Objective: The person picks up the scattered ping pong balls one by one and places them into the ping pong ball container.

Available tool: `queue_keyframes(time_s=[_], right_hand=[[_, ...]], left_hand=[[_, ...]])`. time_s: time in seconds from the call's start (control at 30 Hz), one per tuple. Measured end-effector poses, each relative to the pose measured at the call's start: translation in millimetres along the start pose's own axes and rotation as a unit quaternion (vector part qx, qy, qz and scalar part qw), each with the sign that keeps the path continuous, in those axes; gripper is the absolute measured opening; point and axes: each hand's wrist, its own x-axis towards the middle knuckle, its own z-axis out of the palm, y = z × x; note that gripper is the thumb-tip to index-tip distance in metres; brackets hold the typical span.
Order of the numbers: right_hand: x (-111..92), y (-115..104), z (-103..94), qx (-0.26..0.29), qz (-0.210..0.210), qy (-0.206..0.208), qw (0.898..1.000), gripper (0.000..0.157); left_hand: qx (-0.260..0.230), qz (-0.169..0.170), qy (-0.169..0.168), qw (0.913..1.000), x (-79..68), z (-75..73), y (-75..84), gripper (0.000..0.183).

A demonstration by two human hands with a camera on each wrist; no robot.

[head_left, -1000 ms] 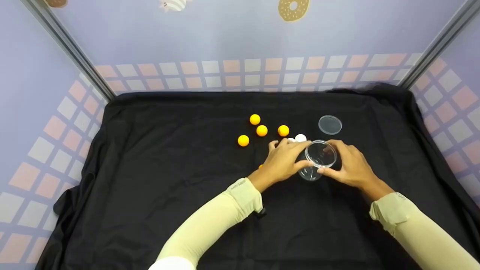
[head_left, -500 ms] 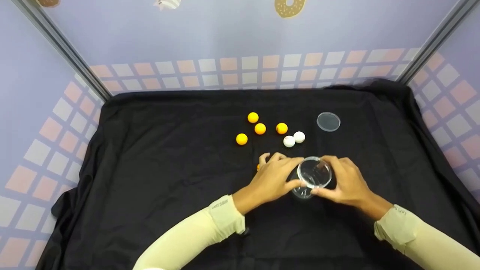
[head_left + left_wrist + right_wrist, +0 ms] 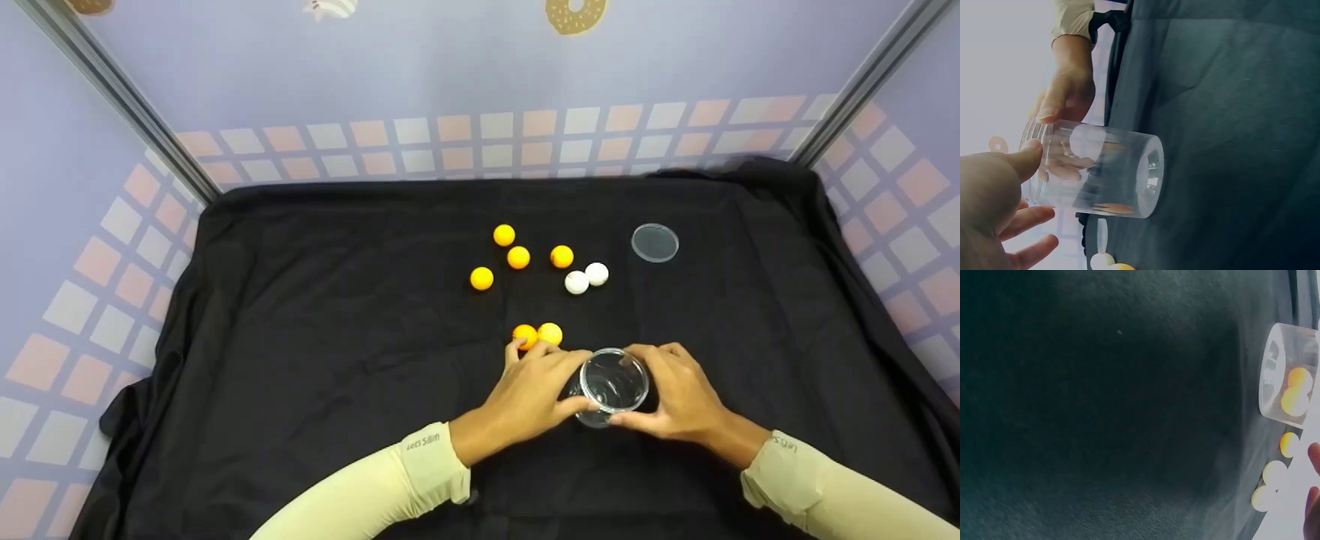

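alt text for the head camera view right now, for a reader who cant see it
A person's left hand and right hand hold a clear jar between them. On the black cloth lie six orange balls, two of them close to the left hand, two white balls and a round lid.

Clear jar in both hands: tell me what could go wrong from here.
The clear jar might slip, since the left hand and right hand hold it near its open top. The left hand's fingers, close by two orange balls, might nudge them and set them rolling.
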Motion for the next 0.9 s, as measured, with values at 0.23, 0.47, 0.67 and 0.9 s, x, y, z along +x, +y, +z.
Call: queue_keyframes(time_s=[0.23, 0.47, 0.67, 0.9], right_hand=[[-3, 0, 6.3, 0.016, 0.01, -0.008, 1.0, 0.092], [-5, 0, 8.0, 0.025, 0.026, -0.005, 0.999, 0.092], [-6, -2, 8.0, 0.028, 0.033, -0.003, 0.999, 0.092], [-6, -2, 8.5, 0.027, 0.048, -0.012, 0.998, 0.093]], left_hand=[[-0.021, -0.015, -0.004, 0.9997, -5.4, 3.9, -3.4, 0.061], [-0.029, -0.016, -0.01, 0.9994, -6.3, 3.2, -6.6, 0.064], [-0.001, -0.014, 0.018, 0.9997, -5.9, -2.5, -19.3, 0.058], [0.023, -0.039, 0.061, 0.9971, 2.6, -4.2, -51.1, 0.048]])
